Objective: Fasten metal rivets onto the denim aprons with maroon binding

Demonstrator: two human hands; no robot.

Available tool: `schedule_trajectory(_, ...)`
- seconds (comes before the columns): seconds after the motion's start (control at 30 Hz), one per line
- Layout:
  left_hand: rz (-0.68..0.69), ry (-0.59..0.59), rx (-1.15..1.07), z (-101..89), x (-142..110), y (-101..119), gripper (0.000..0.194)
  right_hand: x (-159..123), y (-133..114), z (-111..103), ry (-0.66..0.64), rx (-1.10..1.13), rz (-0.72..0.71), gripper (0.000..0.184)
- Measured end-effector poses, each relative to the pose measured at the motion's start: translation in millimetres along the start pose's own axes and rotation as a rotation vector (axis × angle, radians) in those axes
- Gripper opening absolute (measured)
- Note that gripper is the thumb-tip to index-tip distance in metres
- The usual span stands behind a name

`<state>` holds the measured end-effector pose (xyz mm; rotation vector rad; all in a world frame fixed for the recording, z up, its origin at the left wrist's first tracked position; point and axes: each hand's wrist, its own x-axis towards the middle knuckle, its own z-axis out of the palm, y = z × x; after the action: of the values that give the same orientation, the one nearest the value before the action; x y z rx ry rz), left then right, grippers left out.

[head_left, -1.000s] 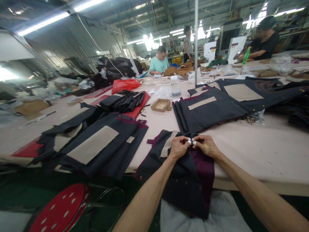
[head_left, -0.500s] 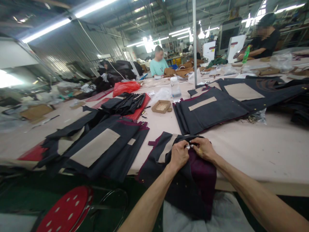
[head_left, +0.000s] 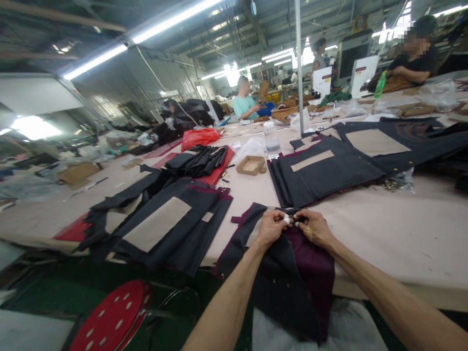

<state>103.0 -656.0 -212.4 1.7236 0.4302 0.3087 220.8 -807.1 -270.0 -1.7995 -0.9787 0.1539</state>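
At the table's front edge, a dark grey fabric piece (head_left: 280, 287) with maroon backing (head_left: 316, 265) hangs partly over the edge toward my lap. My left hand (head_left: 271, 229) is closed in a pinch at its upper edge, with white wrapping on a fingertip. Close beside it, my right hand (head_left: 315, 228) pinches the same edge, also with white on a fingertip. The fingertips of both hands nearly meet; whatever small part lies between them is too small to make out. A beige strip (head_left: 255, 234) shows on the fabric left of my hands.
A stack of dark fabric pieces (head_left: 190, 219) lies left, and more dark panels (head_left: 329, 170) lie right. Behind my hands stands a cardboard box (head_left: 248, 172) of small parts, near a clear jar (head_left: 271, 139) and a metal pole (head_left: 300, 73). A red stool (head_left: 113, 312) is below left. Co-workers sit beyond.
The view has shifted slightly, so the scene sits a little further right and lower. Both hands stay at the fabric's upper edge; their fingertips have changed position slightly.
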Motion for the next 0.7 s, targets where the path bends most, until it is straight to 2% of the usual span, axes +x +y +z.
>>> schedule_trajectory(0.1,-0.044,-0.017,-0.011,-1.4,-6,4,0.016,-5,6,5,-0.028,0.027,-0.006,0.023)
schedule_trajectory(0.2,-0.074,-0.043,-0.060,-4.3,-6,7,0.023,-6,13,7,-0.074,0.145,-0.004,0.024)
schedule_trajectory(0.37,-0.121,-0.101,-0.134,-9.5,2,16,0.026,-2,9,-11,-0.199,0.409,0.055,0.030)
schedule_trajectory(0.5,-0.140,-0.160,-0.155,-12.2,9,18,0.025,3,-1,-27,-0.252,0.418,-0.003,0.023)
schedule_trajectory(0.7,-0.099,-0.252,-0.117,-14.5,6,18,0.023,2,1,-26,-0.315,0.543,0.101,0.023)
